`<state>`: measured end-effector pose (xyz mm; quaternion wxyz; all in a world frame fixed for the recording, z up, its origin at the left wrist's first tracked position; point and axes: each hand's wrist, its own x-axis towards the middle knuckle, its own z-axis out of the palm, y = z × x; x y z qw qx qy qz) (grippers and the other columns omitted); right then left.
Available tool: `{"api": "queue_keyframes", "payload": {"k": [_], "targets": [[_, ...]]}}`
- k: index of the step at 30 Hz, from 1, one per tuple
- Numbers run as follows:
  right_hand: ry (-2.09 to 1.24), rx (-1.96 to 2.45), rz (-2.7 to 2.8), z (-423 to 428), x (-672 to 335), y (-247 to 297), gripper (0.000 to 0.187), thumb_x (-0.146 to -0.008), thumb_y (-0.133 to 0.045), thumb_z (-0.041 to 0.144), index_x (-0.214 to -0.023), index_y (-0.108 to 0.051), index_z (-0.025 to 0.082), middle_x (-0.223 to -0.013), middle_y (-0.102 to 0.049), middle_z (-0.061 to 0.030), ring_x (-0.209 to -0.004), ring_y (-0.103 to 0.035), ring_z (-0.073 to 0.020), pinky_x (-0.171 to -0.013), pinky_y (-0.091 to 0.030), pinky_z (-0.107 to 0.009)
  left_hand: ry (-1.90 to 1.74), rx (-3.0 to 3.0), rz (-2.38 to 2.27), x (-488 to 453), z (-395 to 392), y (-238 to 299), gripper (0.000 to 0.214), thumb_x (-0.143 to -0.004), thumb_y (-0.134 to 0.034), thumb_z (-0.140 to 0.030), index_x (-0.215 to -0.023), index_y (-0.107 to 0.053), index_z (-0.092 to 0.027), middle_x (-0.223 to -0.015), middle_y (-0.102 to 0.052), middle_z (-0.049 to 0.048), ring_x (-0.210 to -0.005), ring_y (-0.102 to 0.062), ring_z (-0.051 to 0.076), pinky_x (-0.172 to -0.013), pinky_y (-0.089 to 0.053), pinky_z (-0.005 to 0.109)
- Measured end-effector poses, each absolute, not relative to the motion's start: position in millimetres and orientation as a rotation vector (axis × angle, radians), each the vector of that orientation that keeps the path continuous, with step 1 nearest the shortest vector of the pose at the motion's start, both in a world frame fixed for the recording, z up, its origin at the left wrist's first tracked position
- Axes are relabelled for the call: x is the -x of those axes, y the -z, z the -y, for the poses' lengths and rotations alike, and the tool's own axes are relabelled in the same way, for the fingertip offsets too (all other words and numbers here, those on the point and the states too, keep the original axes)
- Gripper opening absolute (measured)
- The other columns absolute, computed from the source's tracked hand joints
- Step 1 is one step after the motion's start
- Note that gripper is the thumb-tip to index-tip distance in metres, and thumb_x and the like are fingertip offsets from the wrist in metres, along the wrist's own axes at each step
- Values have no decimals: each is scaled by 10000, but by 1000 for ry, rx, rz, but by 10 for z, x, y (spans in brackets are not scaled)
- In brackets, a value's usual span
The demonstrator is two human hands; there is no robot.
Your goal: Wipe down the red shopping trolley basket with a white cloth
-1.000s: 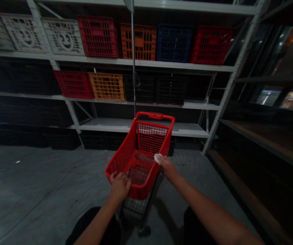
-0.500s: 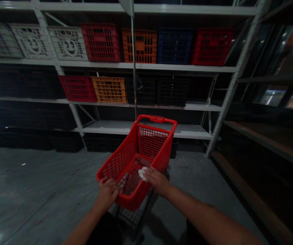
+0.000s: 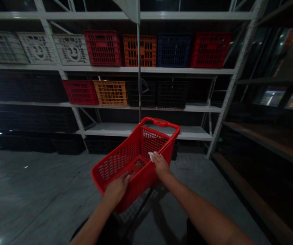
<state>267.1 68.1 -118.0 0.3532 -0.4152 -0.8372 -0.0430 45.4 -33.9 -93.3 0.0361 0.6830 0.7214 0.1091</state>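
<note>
A red plastic basket [image 3: 120,160] with a red handle sits on a small trolley frame in front of me, turned a little to the left. My left hand [image 3: 116,190] grips the basket's near rim, fingers curled over the edge. My right hand [image 3: 160,165] rests on the basket's right rim and presses a small white cloth [image 3: 151,156] against it. Below the basket the trolley's lower wire part [image 3: 133,211] shows dimly.
Metal shelving [image 3: 141,70] stands ahead with red, orange, blue, black and white crates [image 3: 102,47]. A thin pole [image 3: 139,68] rises behind the basket. Wooden shelves [image 3: 266,139] run along the right. Dark stacks line the left. The floor [image 3: 34,190] is grey concrete.
The basket has swung leftward. My right hand with the cloth went from the right rim back toward the near end, then forward along the right rim again. My left hand stayed on the near rim.
</note>
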Motion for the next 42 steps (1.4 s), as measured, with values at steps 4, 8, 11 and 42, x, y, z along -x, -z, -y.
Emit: {"api": "queue_keyframes", "payload": {"k": [4,8,11,42], "targets": [[179,939,2214,-433,-2287,1277,412,-865,-368,83,-1267,-457,96,-1299,-483,-122,-1291,-306,-200,-1057,-280,-398,-182,-2052,-2420,-738,326,912,669,-868,-109,-531,-916,-625,-107,-792,-678,159,-789,-645,263,-686,-464,357],[204,822,2283,-287,-2092,1338,387,-862,-403,115,-1240,-481,89,-1289,-489,-134,-1290,-306,-204,-1059,-283,-397,-175,-2189,-2364,-618,303,915,658,-874,-117,-523,-844,-643,-129,-789,-681,143,-774,-646,241,-675,-463,328],[197,833,2347,-358,-2260,1230,412,-863,-387,104,-1271,-450,111,-1305,-478,-113,-1284,-318,-178,-1070,-262,-386,-156,-2181,-2375,-473,289,931,681,-862,-113,-550,-795,-649,-134,-765,-679,144,-762,-646,240,-672,-461,326],[5,997,1534,-349,-3154,1012,308,-800,-367,120,-943,-630,193,-900,-536,-91,-905,-527,-213,-862,-430,-362,-289,-2354,-2036,-1359,-382,525,651,-883,-109,-488,-986,-631,-114,-888,-670,176,-894,-621,258,-776,-435,354]]}}
